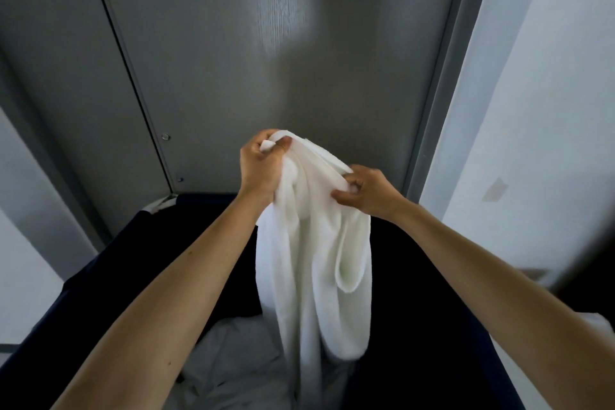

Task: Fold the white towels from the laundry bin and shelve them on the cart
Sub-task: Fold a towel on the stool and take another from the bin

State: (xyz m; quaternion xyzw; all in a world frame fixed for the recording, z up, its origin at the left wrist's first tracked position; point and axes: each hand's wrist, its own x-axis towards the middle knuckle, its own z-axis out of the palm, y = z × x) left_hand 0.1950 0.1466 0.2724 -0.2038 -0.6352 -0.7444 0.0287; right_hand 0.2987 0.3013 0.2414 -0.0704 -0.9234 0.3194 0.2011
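In the middle of the frame a towel [312,243] hangs bunched and twisted. Its top is gathered between two hands and its tail drops toward the lower centre, over the bin [100,263]. The left hand [263,165], higher and to the left, has its fingers [283,143] curled tight round a wad of the top edge. The right hand [369,191], a little lower and to the right, pinches a fold between thumb and fingers, and a loop of cloth sags below it. More pale linen [239,356] lies in the dark bin at lower centre. Behind stands a grey panel [266,43], and a white wall [532,110] runs down the right side.

The step in hand looks like finding the corners. To do it well, I judge that each hand should work along the edge to a corner. The hands should then draw apart so the cloth hangs flat and clear of the bin before any fold. The cart is out of view. No brand, label or writing can be read.
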